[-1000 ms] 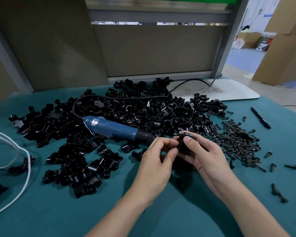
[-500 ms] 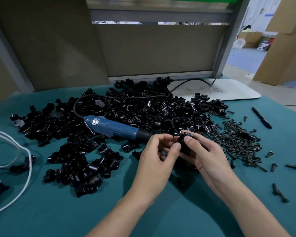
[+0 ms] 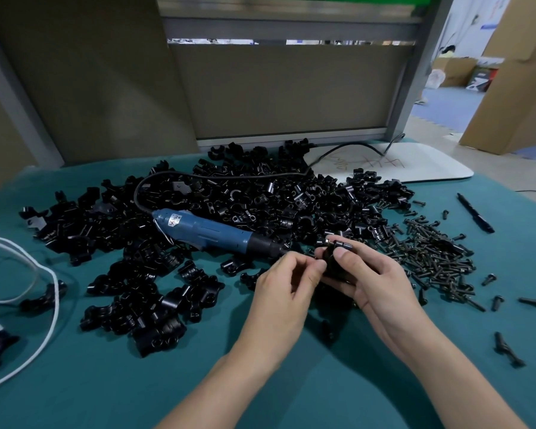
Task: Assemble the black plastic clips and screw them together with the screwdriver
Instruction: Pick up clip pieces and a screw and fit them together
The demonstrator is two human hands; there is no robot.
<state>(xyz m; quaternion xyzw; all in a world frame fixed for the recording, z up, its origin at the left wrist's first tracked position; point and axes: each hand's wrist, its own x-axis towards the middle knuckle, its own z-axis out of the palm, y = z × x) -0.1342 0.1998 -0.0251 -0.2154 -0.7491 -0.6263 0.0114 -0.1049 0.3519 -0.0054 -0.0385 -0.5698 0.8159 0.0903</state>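
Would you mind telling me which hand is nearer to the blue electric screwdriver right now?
Left. The left hand sits just beside the screwdriver tip; the right hand, holding a clip, lies farther right.

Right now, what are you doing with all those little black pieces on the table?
A person is putting together one black clip. The right hand grips it above the teal table, and the left hand pinches at its side. Whether a screw sits between those fingertips is too small to tell. The blue screwdriver lies on the pile of loose clips behind the hands, in neither hand. A heap of screws sits to the right. No screwing is happening yet.
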